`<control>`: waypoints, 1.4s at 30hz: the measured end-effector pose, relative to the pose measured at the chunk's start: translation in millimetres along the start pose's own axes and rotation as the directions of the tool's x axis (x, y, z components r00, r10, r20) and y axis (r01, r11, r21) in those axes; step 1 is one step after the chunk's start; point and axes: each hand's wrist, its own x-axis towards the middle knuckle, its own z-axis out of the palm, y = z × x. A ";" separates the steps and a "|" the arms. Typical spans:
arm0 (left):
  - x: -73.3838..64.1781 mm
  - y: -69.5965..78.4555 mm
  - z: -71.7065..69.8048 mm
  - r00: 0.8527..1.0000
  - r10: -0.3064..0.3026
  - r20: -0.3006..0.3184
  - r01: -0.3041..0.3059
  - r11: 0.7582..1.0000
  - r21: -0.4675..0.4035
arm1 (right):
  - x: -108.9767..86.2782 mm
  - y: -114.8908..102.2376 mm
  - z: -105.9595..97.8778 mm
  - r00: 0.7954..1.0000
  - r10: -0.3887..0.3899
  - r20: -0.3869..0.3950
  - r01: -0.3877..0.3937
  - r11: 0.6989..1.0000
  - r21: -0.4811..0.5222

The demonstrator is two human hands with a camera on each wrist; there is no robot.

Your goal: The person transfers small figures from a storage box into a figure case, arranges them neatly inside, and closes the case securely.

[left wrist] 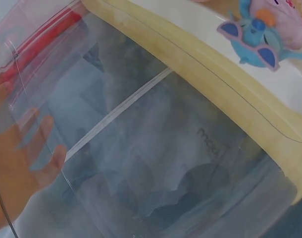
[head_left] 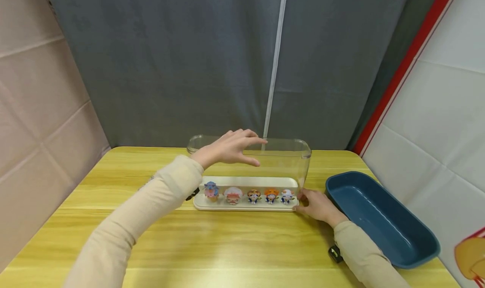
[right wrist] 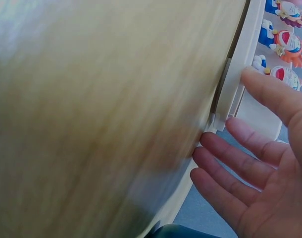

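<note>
A long white tray [head_left: 246, 181] carries a row of several small cartoon figurines [head_left: 233, 195]. At its left end stands a blue-and-pink figurine [head_left: 211, 190], seen close in the left wrist view. A clear plastic case [head_left: 303, 153] rises above the tray, its rounded rim at the top; how it meets the tray is hard to see. My left hand [head_left: 232, 147] hovers by that rim, fingers stretched and thumb apart, holding nothing. At the tray's right end is my right hand [head_left: 319, 206]; its thumb [right wrist: 262, 82] touches the front edge, the other fingers extended beside the end.
A deep blue rectangular basin [head_left: 382, 220] sits to the right of the tray, close to the right forearm. The wooden table [head_left: 227, 246] ends at a grey curtain [head_left: 163, 69] behind. Pale fabric walls stand on both sides.
</note>
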 end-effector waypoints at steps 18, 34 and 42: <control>-0.1 -1.1 9.1 1.000 -0.003 -0.009 0.003 1.000 -0.012 | -0.8 -2.5 -1.5 1.000 -0.021 -0.005 0.021 0.999 0.026; -1.2 -3.1 20.4 1.000 -0.009 -0.003 0.009 0.999 -0.032 | -0.7 -2.0 -0.4 0.999 -0.042 -0.017 0.042 0.999 0.027; -3.2 -3.2 29.4 1.000 -0.005 -0.027 0.004 0.999 -0.044 | -0.3 -0.6 0.8 0.999 -0.031 -0.008 0.032 0.999 0.019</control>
